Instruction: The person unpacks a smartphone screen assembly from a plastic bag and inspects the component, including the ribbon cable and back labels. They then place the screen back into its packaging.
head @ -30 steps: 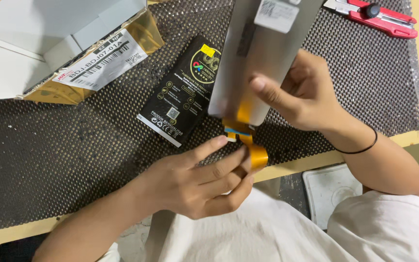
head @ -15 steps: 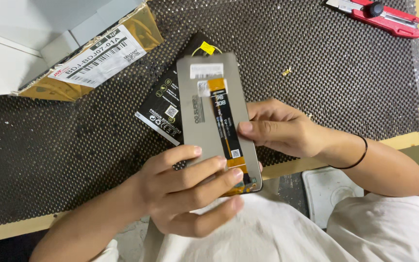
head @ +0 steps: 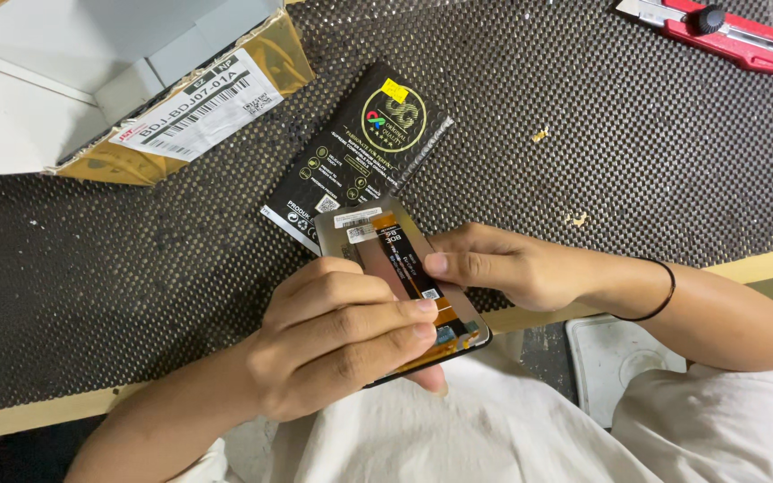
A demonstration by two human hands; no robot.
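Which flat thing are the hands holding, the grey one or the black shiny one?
The grey phone screen panel with the orange ribbon strip. Both the left hand and right hand grip it, while the black packet lies untouched on the mat behind it.

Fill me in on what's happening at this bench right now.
A person holds a phone screen panel with both hands over the near edge of a dark dotted mat, its grey back and orange flex cable facing up. The left hand wraps the panel's lower end; the right hand grips its right edge. A black packet lies just behind, an opened box far left, a red cutter far right.
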